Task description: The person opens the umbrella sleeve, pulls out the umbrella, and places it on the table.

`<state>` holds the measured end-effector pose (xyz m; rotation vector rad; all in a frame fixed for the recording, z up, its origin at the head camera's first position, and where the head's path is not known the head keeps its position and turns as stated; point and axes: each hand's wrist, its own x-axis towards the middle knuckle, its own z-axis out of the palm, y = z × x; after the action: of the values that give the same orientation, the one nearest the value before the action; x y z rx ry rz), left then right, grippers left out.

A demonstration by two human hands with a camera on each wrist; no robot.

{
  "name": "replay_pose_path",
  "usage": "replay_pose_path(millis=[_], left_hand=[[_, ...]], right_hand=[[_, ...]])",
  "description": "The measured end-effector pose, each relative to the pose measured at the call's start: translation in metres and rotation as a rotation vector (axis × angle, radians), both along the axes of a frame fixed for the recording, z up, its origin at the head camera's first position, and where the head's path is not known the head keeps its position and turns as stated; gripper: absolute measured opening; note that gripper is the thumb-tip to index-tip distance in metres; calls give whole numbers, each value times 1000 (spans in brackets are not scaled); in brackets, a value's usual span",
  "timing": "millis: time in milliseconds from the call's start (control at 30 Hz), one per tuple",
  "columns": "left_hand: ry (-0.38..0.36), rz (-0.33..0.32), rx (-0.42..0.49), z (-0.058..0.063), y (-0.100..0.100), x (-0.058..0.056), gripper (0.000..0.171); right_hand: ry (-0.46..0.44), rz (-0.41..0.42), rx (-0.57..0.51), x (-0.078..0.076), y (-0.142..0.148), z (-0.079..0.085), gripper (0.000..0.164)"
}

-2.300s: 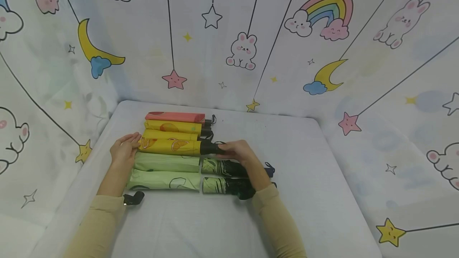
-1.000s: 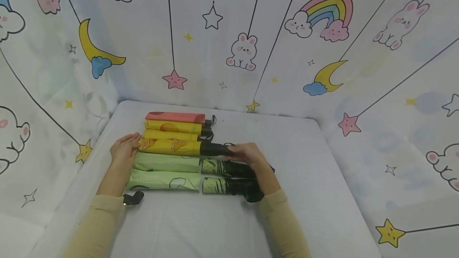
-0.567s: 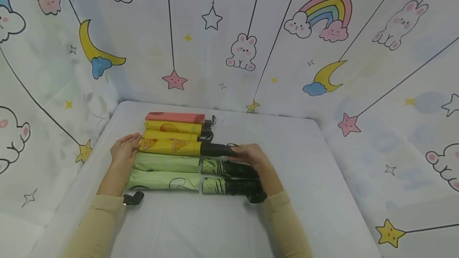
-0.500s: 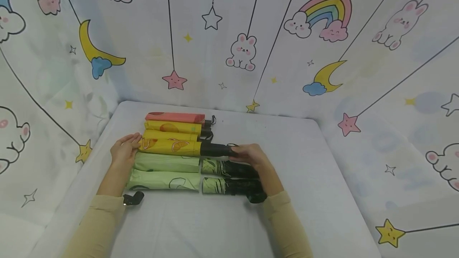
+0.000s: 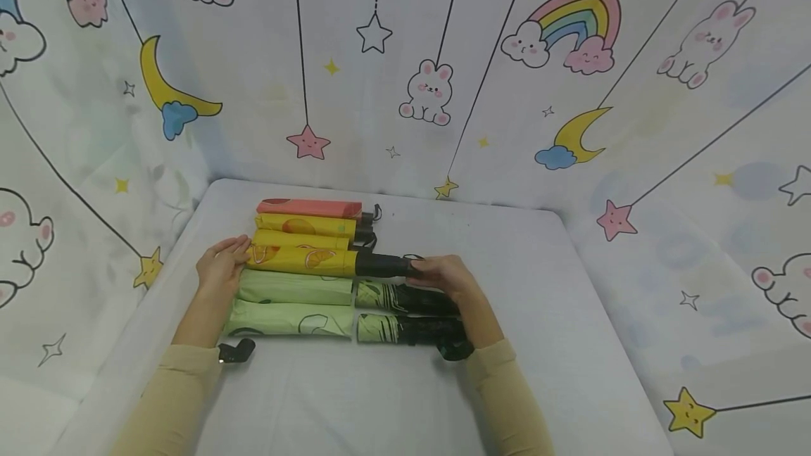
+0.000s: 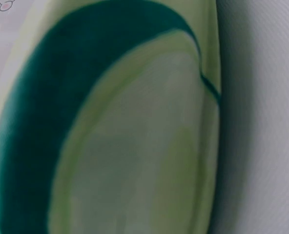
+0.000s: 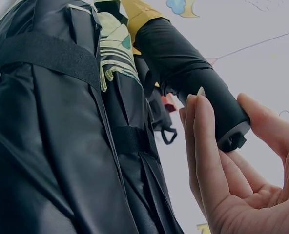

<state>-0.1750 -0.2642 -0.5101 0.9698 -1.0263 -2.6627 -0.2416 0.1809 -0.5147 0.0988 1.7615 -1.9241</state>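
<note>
A folded umbrella lies with its black handle end (image 5: 383, 264) sticking out of a yellow sleeve (image 5: 304, 259) printed with orange slices. My right hand (image 5: 446, 276) pinches the tip of that end between thumb and fingers; the right wrist view shows the black cylinder (image 7: 208, 97) up close. At the sleeve's left end, my left hand (image 5: 218, 262) holds the fabric, its thumb not clearly visible. Two light green sleeves (image 5: 291, 319) lie nearer, each with a black-and-green folded umbrella (image 5: 421, 329) just right of it. The left wrist view is filled by a green sleeve (image 6: 130, 136), without the hand.
Behind the held umbrella lie two more yellow-sleeved umbrellas (image 5: 307, 224) and a red-sleeved one (image 5: 310, 208) with black ends and wrist loops. A white cloth covers the table (image 5: 526, 280). Printed fabric walls (image 5: 380, 90) stand around it. Black wrist cameras (image 5: 236, 352) sit on both wrists.
My right hand has drawn the black end rightward, so more black shows beyond the yellow sleeve; in the last half second it barely moves. The left hand stays at the sleeve's end.
</note>
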Motion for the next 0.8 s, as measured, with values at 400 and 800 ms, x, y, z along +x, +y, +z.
replay_pose_path(millis=[400,800], left_hand=[[-6,-13,-10,2,-1,0,57],[2,-19,1,1,-1,0,60]], right_hand=[[8,-1,20,1,6,-2,29],[13,13,15,2,12,-1,35]])
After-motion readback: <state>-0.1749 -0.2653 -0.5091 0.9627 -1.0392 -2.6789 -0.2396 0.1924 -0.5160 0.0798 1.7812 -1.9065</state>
